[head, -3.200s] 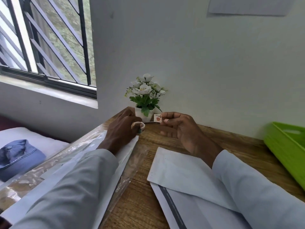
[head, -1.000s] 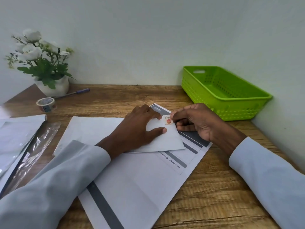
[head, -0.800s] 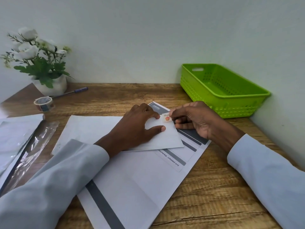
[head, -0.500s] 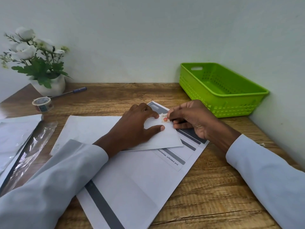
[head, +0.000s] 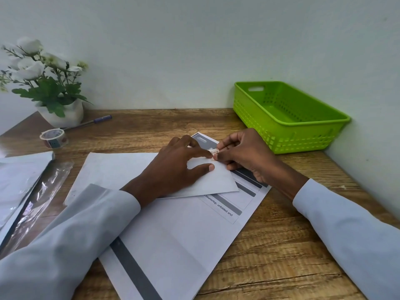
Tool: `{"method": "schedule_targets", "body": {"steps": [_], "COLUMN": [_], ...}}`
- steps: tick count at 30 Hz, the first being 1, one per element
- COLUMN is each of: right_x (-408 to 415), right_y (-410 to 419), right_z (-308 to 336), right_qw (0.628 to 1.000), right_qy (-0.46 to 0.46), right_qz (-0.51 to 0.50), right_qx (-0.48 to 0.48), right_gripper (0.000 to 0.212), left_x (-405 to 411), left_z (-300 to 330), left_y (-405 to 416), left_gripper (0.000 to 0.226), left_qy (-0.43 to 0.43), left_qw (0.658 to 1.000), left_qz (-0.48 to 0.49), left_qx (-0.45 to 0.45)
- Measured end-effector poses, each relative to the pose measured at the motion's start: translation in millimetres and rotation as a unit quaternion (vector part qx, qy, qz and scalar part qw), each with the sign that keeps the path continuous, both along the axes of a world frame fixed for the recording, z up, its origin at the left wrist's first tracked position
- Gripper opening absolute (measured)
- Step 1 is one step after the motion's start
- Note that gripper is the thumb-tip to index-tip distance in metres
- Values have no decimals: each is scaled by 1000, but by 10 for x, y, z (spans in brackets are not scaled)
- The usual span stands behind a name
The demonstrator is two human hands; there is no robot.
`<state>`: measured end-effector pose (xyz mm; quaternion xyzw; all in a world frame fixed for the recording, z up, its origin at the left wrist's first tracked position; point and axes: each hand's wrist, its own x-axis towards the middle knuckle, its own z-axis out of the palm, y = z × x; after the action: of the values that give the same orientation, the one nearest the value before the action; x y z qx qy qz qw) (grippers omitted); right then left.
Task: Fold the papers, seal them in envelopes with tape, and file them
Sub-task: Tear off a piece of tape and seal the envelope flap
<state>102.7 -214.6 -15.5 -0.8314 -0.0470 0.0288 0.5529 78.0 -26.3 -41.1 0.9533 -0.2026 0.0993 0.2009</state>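
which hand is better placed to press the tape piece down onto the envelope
Right. The right hand already pinches the tape piece at the envelope edge, while the left hand lies flat, holding the envelope down.

The left hand (head: 176, 169) hides much of the envelope (head: 218, 180) — the tape piece (head: 214, 151) print is too small to read.

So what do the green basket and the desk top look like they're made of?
The green basket looks like moulded plastic, slightly glossy: uniform bright colour, rows of regular perforations and a cut-out handle slot. The desk shows brown wood grain with a matte finish; whether it is solid wood or a printed laminate cannot be told from this view.
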Motion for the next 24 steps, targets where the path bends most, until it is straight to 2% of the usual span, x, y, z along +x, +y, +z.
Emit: {"method": "schedule_targets", "body": {"steps": [5,12,17,21,24], "right_x": [-10,-1,-38,-85,-133], "right_y": [-37,-75,-90,-81,-91], "right_z": [11,15,57,82,146], "right_qw": [999,985,979,953,947], "right_qy": [-24,-74,-73,-121,-123], "right_qz": [6,55,66,88,93], "right_qx": [-19,-145,-178,-263,-282], "right_gripper": [34,13,19,21,26], "left_x": [11,-5,-9,-7,-6], "left_z": [-5,-9,-5,-6,-13], "left_y": [-2,-29,-35,-36,-31], "left_gripper": [67,69,74,79,80], "left_qy": [1,0,-5,-7,-10], "left_qw": [1000,999,998,997,996], "left_qz": [3,5,5,7,11], "left_qx": [3,50,67,76,84]}}
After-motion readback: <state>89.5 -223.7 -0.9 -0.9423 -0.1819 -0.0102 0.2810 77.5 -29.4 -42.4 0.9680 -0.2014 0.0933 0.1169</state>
